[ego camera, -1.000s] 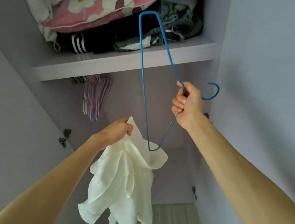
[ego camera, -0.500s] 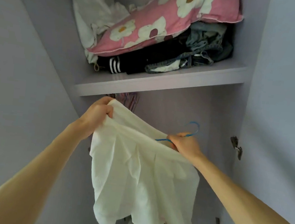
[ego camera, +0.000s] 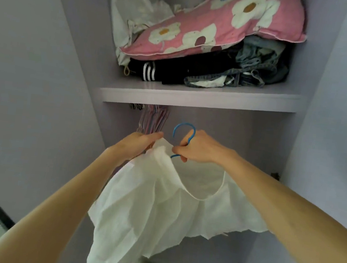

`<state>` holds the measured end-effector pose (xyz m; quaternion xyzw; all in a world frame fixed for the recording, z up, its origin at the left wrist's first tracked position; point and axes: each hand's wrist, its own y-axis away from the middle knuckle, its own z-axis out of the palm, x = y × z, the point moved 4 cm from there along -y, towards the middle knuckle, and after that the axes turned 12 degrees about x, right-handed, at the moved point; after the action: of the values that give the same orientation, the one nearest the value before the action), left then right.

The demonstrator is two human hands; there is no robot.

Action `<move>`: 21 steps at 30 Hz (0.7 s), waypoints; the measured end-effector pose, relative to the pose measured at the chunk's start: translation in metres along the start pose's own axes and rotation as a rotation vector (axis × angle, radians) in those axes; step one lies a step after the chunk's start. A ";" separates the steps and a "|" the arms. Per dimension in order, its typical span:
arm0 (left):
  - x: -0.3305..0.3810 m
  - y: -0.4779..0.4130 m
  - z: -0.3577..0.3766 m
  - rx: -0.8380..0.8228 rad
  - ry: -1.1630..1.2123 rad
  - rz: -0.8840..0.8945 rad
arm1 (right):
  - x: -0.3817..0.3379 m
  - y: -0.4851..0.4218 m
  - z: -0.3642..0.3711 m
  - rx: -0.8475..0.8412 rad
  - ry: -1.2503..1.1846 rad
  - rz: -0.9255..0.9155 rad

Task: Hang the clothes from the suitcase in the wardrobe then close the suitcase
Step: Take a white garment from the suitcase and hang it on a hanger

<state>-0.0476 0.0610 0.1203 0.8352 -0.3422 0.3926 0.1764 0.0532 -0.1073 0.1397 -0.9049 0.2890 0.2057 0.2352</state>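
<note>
The white garment of thin crinkled fabric [ego camera: 159, 205] is held up in front of the lower compartment of the pale lilac wardrobe [ego camera: 221, 137], just under its shelf [ego camera: 193, 100]. It hangs down loosely between the two forearms, and its round neck opening faces the camera.

The left hand [ego camera: 141, 142] pinches the top edge of the garment, with the fingers closed on the cloth. The right hand [ego camera: 201, 148] has its fingers curled around the neck of a blue wire hanger [ego camera: 182, 124]. The hook of this hanger stands up above the fist, and a short piece of blue wire shows below the fingers, next to the cloth. The rest of the hanger is hidden.

Behind the left hand, a bundle of thin pastel hangers [ego camera: 154, 118] hangs under the shelf. On the shelf lie a pink pillow with white flowers [ego camera: 212, 27], a black folded garment with white stripes [ego camera: 170, 72], some crumpled denim clothes [ego camera: 250, 71] and a white cloth bundle [ego camera: 134, 14].
</note>
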 end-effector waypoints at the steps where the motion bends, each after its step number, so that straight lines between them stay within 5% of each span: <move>1: -0.007 0.002 0.003 -0.035 -0.014 -0.008 | 0.003 -0.001 -0.001 0.045 -0.040 0.009; 4: -0.020 0.014 0.012 -0.071 0.028 0.052 | 0.012 -0.005 -0.009 0.181 -0.142 0.065; 13: 0.014 0.027 0.044 -0.015 -0.285 0.508 | 0.019 0.000 -0.011 0.051 -0.184 0.119; 17: 0.012 0.020 0.049 0.062 -0.216 0.554 | 0.042 0.016 -0.025 0.112 -0.220 0.097; 21: 0.001 0.012 0.050 0.036 -0.185 0.534 | 0.100 0.044 -0.033 0.069 -0.148 0.291</move>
<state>-0.0286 0.0242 0.0894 0.7508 -0.5576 0.3534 0.0198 0.1084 -0.1994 0.1022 -0.8274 0.4057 0.2936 0.2544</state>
